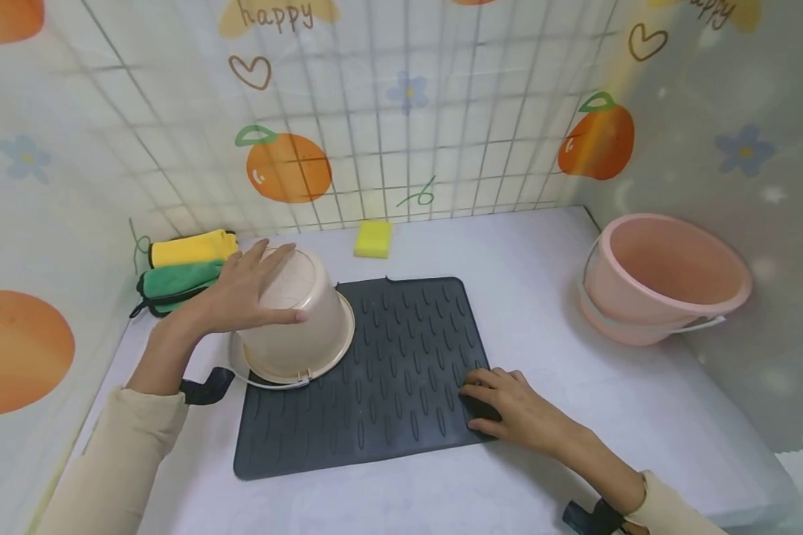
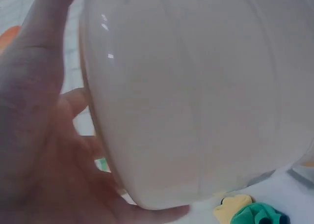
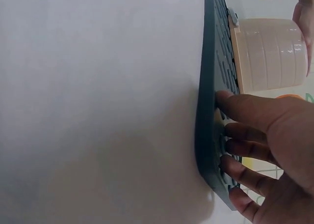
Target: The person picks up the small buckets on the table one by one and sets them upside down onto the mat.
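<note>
A cream bucket stands upside down on the far left part of a dark grey ridged mat, its white handle lying low at the front. My left hand rests over the bucket's upturned base with fingers spread and the thumb along its side. Close up in the left wrist view, the bucket wall fills most of the picture beside that hand. At the mat's right edge, the fingertips of my right hand touch its surface. The right wrist view shows the same fingers spread on the mat.
A pink bucket with a white handle stands at the right. Rolled yellow and green cloths lie at the back left, near the bucket. A yellow sponge sits behind the mat. A patterned curtain closes off the back.
</note>
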`<state>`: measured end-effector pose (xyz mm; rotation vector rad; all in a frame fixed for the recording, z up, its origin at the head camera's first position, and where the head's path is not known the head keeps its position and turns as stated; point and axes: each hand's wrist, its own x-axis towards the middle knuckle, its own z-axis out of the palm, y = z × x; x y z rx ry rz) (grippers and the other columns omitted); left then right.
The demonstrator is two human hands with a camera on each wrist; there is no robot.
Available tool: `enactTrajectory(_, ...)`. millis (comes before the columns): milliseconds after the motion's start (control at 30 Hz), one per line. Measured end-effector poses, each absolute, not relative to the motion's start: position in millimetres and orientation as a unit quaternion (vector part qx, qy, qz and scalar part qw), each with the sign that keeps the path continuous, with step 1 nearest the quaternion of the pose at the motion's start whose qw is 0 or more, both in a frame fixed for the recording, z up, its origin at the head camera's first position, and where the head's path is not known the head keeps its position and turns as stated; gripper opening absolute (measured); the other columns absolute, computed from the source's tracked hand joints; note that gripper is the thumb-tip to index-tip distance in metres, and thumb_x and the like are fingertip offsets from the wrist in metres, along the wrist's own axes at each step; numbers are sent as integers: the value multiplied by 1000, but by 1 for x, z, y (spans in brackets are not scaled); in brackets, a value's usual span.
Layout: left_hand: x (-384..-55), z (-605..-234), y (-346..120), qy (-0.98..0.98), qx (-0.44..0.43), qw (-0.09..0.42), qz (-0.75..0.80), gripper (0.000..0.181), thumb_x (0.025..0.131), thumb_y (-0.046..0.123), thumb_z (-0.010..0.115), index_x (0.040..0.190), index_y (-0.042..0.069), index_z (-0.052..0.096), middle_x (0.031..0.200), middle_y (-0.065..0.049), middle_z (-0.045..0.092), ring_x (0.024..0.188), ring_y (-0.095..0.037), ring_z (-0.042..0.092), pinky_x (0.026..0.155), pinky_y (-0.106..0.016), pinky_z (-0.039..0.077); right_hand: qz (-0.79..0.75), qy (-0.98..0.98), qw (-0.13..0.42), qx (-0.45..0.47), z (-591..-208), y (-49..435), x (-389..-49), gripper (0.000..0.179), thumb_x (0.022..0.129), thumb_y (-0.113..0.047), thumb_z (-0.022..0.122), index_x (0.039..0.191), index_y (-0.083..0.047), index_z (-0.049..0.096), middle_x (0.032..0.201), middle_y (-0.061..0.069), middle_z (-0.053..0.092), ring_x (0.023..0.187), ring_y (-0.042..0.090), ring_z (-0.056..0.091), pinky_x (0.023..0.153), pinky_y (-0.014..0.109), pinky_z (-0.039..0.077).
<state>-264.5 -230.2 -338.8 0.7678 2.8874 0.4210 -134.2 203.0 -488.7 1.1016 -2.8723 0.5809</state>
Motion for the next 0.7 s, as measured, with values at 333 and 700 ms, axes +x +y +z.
enactTrajectory(333,-220,-342,-201,895,259,-239,273,67,80,31,80,142,20,58,141,-8,50,122,-39,42,92,-62,27,186,-918,7,351,-490,204,-134,49,86,-34,80,126,-8,68,130,5,57,114,24,55,84,42,43)
enactTrajectory(700,-170,-400,-152,865,253,-169,399,62,85,24,79,143,27,56,134,6,55,114,-17,54,88,-42,48,190,-918,8,347,-492,205,-133,49,87,-35,79,127,-8,67,132,4,56,116,23,54,84,41,42)
